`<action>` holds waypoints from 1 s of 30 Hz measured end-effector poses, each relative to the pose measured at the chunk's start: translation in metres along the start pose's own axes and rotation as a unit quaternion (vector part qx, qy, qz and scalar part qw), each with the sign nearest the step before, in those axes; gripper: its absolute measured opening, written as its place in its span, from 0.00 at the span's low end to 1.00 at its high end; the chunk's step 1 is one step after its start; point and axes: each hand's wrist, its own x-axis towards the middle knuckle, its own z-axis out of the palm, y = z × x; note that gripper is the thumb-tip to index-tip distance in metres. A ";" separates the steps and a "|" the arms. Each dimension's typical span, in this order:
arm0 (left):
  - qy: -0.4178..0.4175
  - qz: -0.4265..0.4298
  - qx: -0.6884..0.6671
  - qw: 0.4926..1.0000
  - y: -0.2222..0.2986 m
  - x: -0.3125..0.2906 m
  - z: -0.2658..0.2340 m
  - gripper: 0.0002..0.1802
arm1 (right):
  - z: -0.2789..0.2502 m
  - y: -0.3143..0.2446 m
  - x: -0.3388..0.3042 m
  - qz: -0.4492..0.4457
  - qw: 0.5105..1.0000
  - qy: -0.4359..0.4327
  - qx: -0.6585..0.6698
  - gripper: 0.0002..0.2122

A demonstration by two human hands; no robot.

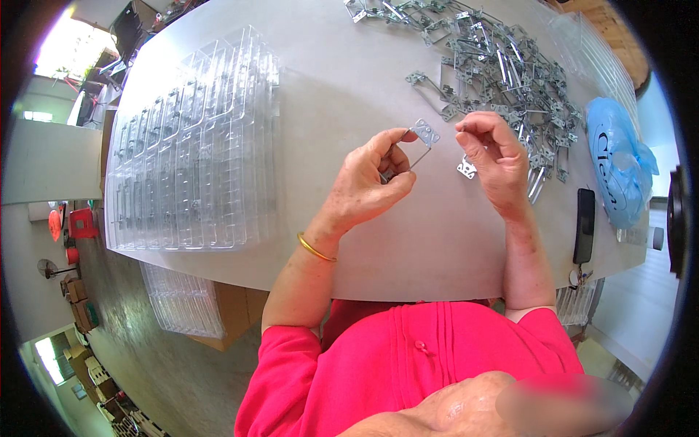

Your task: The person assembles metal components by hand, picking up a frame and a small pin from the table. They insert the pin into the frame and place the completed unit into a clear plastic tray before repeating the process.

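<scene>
My left hand [371,173] is closed on a grey metal bracket [426,132], gripped between thumb and fingers above the table. The bracket has a flat plate with holes at its top and a thin rod running down from it. Close to its right, my right hand [496,154] has thumb and fingertips pinched together; what they hold, if anything, is too small to make out. A bright metal plate with cut-outs [466,168] shows just below the right fingers; whether it is held or lying on the table I cannot tell. Beyond the right hand spreads a pile of similar metal brackets [502,65].
Stacked clear plastic trays [196,146] with metal parts in them stand on the left of the grey table [328,95]. At the right lie a black phone [585,226], keys [577,277] and a blue plastic bag [617,164]. More clear trays [182,300] sit below the table's left edge.
</scene>
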 end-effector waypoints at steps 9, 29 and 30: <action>0.013 0.080 0.124 0.989 -0.011 0.001 0.004 0.27 | 0.010 -0.004 -0.004 -0.071 0.997 -0.005 0.032 0.07; 0.011 0.097 0.178 0.979 -0.007 0.000 0.005 0.28 | 0.011 -0.007 0.000 -0.181 0.972 -0.026 -0.150 0.09; 0.015 0.100 0.183 0.978 -0.007 0.000 0.004 0.28 | 0.012 -0.008 0.000 -0.157 0.977 -0.033 -0.137 0.09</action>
